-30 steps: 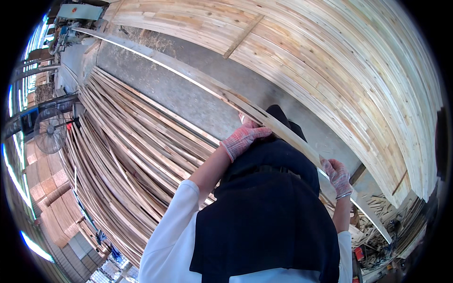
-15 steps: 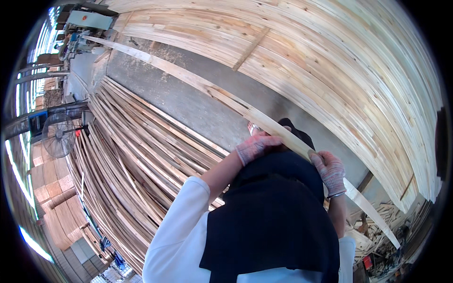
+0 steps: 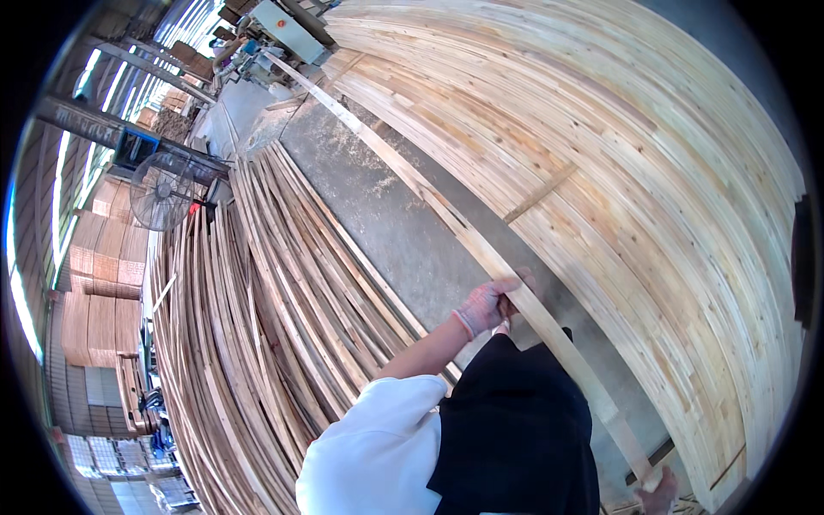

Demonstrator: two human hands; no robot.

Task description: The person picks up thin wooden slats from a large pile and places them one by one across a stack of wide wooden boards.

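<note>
One long, narrow, pale wooden board [image 3: 549, 330] runs diagonally from the far upper left down past my right side. My left hand [image 3: 482, 309], in a reddish-white knit glove, is closed around the board's edge, with fingertips showing on its other side. At the near lower-right end, my gloved right hand [image 3: 659, 495] grips the board's tip; most of that arm is out of sight. Dark knots or gaps mark the board ahead of my left hand. Its far end reaches a machine with a pale panel [image 3: 287, 33].
A broad stack of pale jointed boards [image 3: 549, 129] fills the right side. To the left lies a large pile of loose wooden strips [image 3: 266, 283]. Sawdust covers part of the grey floor [image 3: 386, 223]. A fan [image 3: 163, 190] and stacked brown wood blocks [image 3: 103, 283] stand farther left.
My right hand has moved back along the board to its near end. My left arm is stretched farther forward, still holding the board. The view has turned, and the board has shifted with it.
</note>
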